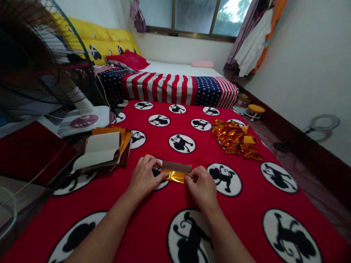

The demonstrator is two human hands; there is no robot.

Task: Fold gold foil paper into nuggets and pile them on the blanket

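A strip of gold paper [175, 172] is being pinched at its ends by the left hand [144, 177] and right hand [201, 185], fingers closed (near the red blanket's [246, 204] middle). Folded gold pieces [236, 138] are being kept toward its far right corner, beside a bed [175, 82].

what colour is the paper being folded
Shiny gold on one side, pale grey on the back, seen in the head view.

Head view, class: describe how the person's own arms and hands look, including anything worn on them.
Both forearms are bare, with no sleeves in view. The left hand and right hand wear no gloves, and no rings, watch or bracelet can be seen. Nails look short and unpainted.
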